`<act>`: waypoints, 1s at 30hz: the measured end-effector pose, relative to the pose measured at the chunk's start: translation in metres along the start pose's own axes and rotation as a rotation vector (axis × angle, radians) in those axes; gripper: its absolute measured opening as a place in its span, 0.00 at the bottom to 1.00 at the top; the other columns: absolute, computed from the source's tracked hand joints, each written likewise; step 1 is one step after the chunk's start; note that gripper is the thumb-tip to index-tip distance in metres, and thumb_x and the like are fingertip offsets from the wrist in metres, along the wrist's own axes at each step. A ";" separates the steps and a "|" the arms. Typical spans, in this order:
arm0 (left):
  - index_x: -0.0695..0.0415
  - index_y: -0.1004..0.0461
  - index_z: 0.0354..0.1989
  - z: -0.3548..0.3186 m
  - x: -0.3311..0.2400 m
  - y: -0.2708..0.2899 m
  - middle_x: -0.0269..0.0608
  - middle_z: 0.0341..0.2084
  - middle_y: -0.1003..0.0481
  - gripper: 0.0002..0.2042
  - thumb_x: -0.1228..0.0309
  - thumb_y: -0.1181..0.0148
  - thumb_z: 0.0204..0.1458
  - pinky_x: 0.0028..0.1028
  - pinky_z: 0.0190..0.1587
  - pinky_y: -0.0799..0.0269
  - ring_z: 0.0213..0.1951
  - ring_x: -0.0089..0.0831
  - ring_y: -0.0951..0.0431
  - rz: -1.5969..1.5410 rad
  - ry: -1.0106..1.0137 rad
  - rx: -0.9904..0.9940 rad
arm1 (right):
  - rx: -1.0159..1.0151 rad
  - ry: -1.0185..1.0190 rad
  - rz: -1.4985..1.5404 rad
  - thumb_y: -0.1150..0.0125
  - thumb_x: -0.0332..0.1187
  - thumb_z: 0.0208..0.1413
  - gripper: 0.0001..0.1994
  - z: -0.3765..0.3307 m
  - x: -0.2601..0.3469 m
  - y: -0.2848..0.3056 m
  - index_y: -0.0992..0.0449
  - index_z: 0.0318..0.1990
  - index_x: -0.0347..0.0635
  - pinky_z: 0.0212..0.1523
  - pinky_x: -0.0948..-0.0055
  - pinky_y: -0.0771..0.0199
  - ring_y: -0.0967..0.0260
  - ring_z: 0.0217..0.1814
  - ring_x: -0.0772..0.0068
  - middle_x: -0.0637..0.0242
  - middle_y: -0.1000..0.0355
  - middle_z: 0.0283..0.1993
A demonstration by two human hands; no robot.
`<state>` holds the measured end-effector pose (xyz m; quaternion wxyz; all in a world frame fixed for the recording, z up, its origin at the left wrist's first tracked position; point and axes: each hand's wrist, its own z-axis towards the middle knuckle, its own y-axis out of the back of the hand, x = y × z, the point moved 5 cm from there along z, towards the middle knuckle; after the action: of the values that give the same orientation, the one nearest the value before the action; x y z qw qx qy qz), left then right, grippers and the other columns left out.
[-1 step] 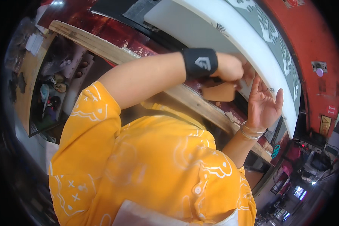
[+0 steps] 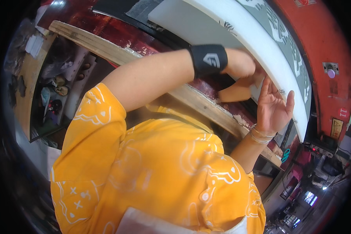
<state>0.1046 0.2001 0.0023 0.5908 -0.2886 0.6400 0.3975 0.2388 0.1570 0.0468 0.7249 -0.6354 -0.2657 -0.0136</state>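
Flat tan leather-like piece [image 2: 238, 91], pressed against white curved board [image 2: 261, 50] above red-edged wooden desk [image 2: 199, 102]. Pinned under left hand [image 2: 241, 64], black wristband [image 2: 208, 60], grip clenched on it. Right hand [image 2: 273, 107] released, fingers spread, steadying beside.

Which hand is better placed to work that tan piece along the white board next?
Left, most likely. The left hand, the one with the black wristband, already has its fingers closed on the tan piece at the white board. The right hand is beside it, open and holding nothing.
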 end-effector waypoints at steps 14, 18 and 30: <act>0.50 0.26 0.44 -0.030 -0.001 0.068 0.37 0.43 0.25 0.14 0.63 0.44 0.49 0.28 0.42 0.28 0.43 0.29 0.24 0.876 0.219 -0.268 | 0.064 -0.008 0.001 0.54 0.35 0.59 0.24 -0.001 -0.001 -0.003 0.46 0.61 0.33 0.67 0.50 0.55 0.51 0.67 0.51 0.47 0.45 0.63; 0.49 0.28 0.46 -0.034 -0.013 0.062 0.41 0.46 0.29 0.17 0.59 0.48 0.48 0.37 0.51 0.36 0.49 0.36 0.30 1.445 0.125 -0.415 | 0.042 -0.014 0.034 0.55 0.35 0.58 0.22 -0.001 0.000 -0.002 0.40 0.58 0.33 0.66 0.48 0.54 0.46 0.64 0.49 0.46 0.39 0.59; 0.43 0.44 0.63 -0.008 0.025 0.060 0.41 0.65 0.49 0.27 0.50 0.59 0.55 0.52 0.64 0.67 0.67 0.41 0.56 1.131 0.187 -0.248 | -0.004 -0.027 -0.047 0.51 0.33 0.57 0.27 0.000 0.004 0.002 0.47 0.60 0.28 0.68 0.52 0.56 0.53 0.68 0.50 0.44 0.49 0.64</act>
<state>0.0465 0.2270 -0.0123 0.1898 -0.0031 0.6925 0.6960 0.2428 0.1586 0.0463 0.7194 -0.6307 -0.2902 -0.0226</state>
